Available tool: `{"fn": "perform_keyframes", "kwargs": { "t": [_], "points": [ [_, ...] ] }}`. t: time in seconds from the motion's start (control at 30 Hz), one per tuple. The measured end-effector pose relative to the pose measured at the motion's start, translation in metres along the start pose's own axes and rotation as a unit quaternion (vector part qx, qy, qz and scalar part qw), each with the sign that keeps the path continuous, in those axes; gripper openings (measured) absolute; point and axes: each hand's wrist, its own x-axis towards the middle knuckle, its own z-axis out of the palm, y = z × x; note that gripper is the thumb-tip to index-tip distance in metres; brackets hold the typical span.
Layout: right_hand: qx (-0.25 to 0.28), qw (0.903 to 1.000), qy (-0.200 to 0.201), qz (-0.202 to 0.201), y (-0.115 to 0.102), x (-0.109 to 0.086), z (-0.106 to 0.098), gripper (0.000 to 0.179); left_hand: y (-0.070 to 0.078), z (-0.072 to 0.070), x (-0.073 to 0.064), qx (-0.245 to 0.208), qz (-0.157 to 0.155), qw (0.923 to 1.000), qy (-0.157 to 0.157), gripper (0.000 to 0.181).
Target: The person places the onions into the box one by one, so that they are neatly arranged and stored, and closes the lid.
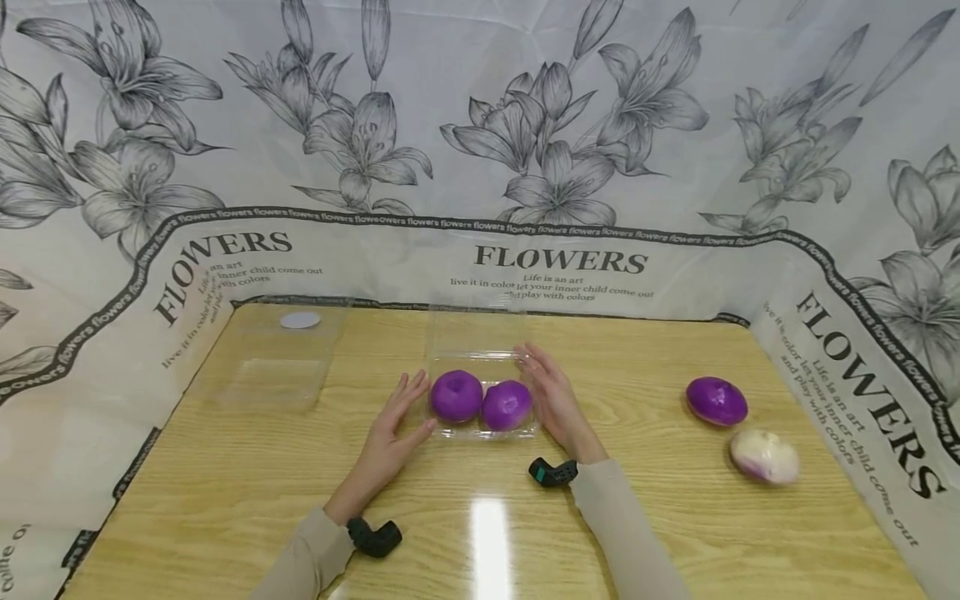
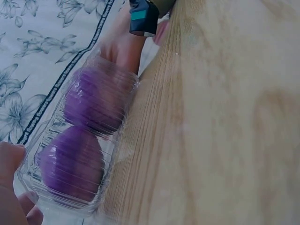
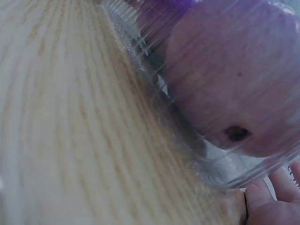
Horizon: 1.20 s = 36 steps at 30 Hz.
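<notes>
Two purple turnips (image 1: 457,396) sit side by side in a clear plastic clamshell box (image 1: 486,434), its transparent lid (image 1: 477,331) folded back behind them. At the box's left side is my left hand (image 1: 392,432), fingers extended and thumb apart, the fingertips right at the wall. My right hand (image 1: 557,398) lies along the opposite side, its fingers reaching to the back right corner. Through the ribbed wall (image 2: 89,187) in the left wrist view, both turnips show. The right wrist view has one turnip (image 3: 229,79) up close, with a dark spot low on it.
Another transparent clamshell box (image 1: 273,379) stands open at the left, with a white oval label (image 1: 300,320) on its lid. Toward the right edge of the wooden table (image 1: 420,533) lie a purple turnip (image 1: 717,401) and a whitish one (image 1: 764,456). Flower-printed cloth (image 1: 405,262) surrounds the table.
</notes>
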Motion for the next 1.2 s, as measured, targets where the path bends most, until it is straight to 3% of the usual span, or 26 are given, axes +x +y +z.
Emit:
{"fn": "perform_keyframes", "kwargs": {
  "t": [0.2,0.5,0.83,1.07,1.2],
  "points": [
    [0.022,0.9994,0.021,-0.016,0.002,-0.001,0.002,0.053,0.0,0.0,0.0,0.003,0.007,1.0,0.0,0.059],
    [0.031,0.9985,0.014,-0.043,0.003,-0.002,0.001,0.048,0.003,0.001,0.0,0.004,-0.005,1.0,-0.001,0.059],
    [0.041,0.9973,0.0,-0.061,0.004,-0.004,-0.002,0.047,0.016,0.001,0.0,-0.003,0.0,1.0,0.001,0.057],
    [0.042,0.9974,0.012,-0.056,0.003,-0.006,0.0,0.027,0.003,0.0,-0.001,0.003,-0.002,1.0,0.0,0.06],
    [0.031,0.9982,0.033,-0.039,0.001,-0.007,0.001,0.017,0.006,0.0,-0.001,0.002,0.0,1.0,0.0,0.059]
  ]
}}
